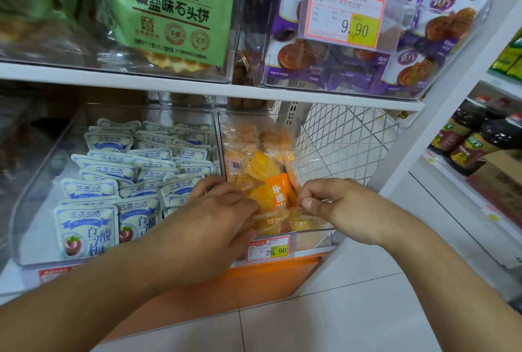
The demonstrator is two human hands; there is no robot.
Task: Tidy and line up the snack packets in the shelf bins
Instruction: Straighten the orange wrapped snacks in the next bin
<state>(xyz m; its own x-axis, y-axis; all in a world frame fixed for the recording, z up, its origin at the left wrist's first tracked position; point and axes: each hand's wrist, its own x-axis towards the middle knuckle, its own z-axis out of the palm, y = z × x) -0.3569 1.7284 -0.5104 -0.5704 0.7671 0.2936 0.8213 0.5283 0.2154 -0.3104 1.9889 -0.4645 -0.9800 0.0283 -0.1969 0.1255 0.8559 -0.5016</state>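
Orange and yellow snack packets (261,171) fill a clear bin (313,234) on the lower shelf, right of centre. My left hand (217,216) reaches into the bin's front left corner, fingers closed on packets at the front. At the front right, my right hand (336,204) pinches the clear edge of a packet between thumb and fingers. An upright orange packet (278,192) stands between the two hands. In the bin to the left, white-and-blue plum packets (124,171) lie in neat rows.
A price tag (268,248) reading 29.90 hangs on the bin's front. Upper-shelf bins hold green cracker bags (172,12) and purple biscuit packs (353,49). A white wire mesh panel (344,137) stands right of the bin. Bottles (480,139) fill a shelf far right.
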